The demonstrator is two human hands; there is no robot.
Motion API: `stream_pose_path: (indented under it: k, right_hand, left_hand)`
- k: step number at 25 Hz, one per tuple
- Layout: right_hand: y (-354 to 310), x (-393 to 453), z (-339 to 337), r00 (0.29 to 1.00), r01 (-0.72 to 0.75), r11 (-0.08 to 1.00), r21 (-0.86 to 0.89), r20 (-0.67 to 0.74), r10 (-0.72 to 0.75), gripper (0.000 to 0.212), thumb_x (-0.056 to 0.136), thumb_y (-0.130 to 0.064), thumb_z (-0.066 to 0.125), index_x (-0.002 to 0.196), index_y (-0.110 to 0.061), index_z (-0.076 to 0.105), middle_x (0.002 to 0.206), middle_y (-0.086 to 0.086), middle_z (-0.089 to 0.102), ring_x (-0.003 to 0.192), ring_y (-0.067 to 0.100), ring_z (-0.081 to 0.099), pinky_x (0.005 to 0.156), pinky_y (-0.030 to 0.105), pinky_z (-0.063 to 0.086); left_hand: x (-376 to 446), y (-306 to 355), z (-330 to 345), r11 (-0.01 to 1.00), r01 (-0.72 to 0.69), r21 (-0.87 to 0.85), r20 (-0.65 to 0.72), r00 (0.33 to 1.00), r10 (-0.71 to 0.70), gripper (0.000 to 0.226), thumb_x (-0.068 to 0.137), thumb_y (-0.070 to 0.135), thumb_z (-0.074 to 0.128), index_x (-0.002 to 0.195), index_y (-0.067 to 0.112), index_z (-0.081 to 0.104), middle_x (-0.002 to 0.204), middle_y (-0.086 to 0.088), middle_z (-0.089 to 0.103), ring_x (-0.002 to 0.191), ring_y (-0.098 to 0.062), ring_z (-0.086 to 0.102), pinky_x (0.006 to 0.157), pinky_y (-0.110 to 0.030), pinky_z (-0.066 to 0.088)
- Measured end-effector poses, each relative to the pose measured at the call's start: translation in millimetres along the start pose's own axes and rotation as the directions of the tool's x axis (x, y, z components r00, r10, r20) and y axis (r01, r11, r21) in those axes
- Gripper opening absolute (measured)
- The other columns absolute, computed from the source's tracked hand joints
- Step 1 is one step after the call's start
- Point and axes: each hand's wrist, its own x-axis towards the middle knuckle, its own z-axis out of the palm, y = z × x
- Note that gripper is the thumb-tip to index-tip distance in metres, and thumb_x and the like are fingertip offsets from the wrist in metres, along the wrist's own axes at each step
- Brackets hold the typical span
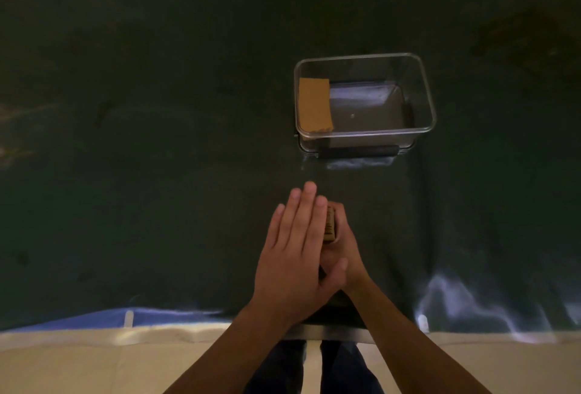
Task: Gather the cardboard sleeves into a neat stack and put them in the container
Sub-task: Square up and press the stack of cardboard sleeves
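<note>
- Near the front edge of a worktop [157, 111] draped in dark green cloth, a person presses a small stack of cardboard sleeves [330, 224] between both palms, the stack standing on edge and only its narrow brown side showing.
- The left hand [292, 255] lies flat against the stack's left face, fingers straight and pointing away from the body; the right hand [341, 252] backs the other face, mostly hidden behind the left. Together the two hands form a flat clamping grip on the sleeves rather than a curled one.
- Farther back and slightly right, well apart from the hands, stands a clear plastic container [427, 95] with a dark handle along its near wall.
- Inside it, one brown cardboard piece [315, 104] leans against the left wall; the rest of the floor is bare.
- Progress, by the look of things: the gathering seems largely done, since no loose sleeves show anywhere on the cloth, and one part of the load appears already delivered.
- What seems left: squaring up the held stack, carrying it forward and setting it in the open space beside the piece already inside.
</note>
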Motion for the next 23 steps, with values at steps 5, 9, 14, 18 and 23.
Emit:
stream_pose_path:
  k: [5,9,14,18,23]
  right_hand:
    - [-2,2,2,1.000,-0.016,0.999,0.034,-0.018,0.017,0.045,0.076,-0.062,0.071,0.109,-0.032,0.059,0.109,-0.006,0.069,0.102,0.019,0.067,0.086,0.034,0.056]
    - [-7,1,0,1.000,0.016,0.995,-0.094,-0.011,-0.018,0.056,0.074,-0.066,0.066,0.103,-0.019,0.063,0.103,0.001,0.070,0.095,0.015,0.068,0.078,0.024,0.055]
    - [-33,6,-3,0.973,0.214,0.612,-0.761,0.113,-0.199,0.038,0.084,-0.035,0.059,0.120,-0.027,0.048,0.112,-0.002,0.055,0.098,0.017,0.051,0.084,0.035,0.042]
    - [-47,9,7,0.963,0.219,0.138,-0.966,0.191,-0.193,0.040,0.077,-0.028,0.065,0.113,-0.025,0.050,0.105,0.005,0.057,0.095,0.028,0.053,0.080,0.044,0.041]
    - [-25,10,11,0.981,0.189,0.041,-0.981,0.187,-0.047,0.044,0.075,-0.024,0.066,0.116,-0.024,0.052,0.112,0.006,0.057,0.100,0.030,0.052,0.083,0.047,0.040]
  left_hand:
    - [8,-1,7,0.998,-0.056,0.005,0.085,0.995,0.056,0.074,0.099,0.051,0.028,0.156,0.011,0.002,0.166,-0.009,0.000,0.153,-0.022,0.001,0.120,-0.045,0.013]
    - [14,-3,4,0.999,-0.025,-0.043,0.123,0.992,0.030,0.072,0.100,0.047,0.032,0.156,0.011,0.004,0.166,-0.008,0.002,0.153,-0.020,0.000,0.121,-0.045,0.015]
    - [21,-18,-2,0.872,0.227,-0.433,0.068,0.973,-0.219,0.065,0.093,0.065,0.037,0.148,0.033,0.027,0.155,0.014,0.030,0.146,-0.003,0.022,0.116,-0.023,0.024]
    - [19,-34,16,0.693,0.448,-0.565,0.117,0.875,-0.470,0.028,0.094,0.056,0.039,0.111,0.036,0.048,0.112,0.009,0.062,0.101,-0.008,0.060,0.087,-0.030,0.050]
    - [6,-43,55,0.754,0.522,-0.399,0.093,0.841,-0.534,0.036,0.098,0.040,0.028,0.097,0.020,0.057,0.094,0.005,0.060,0.093,-0.015,0.050,0.082,-0.033,0.036]
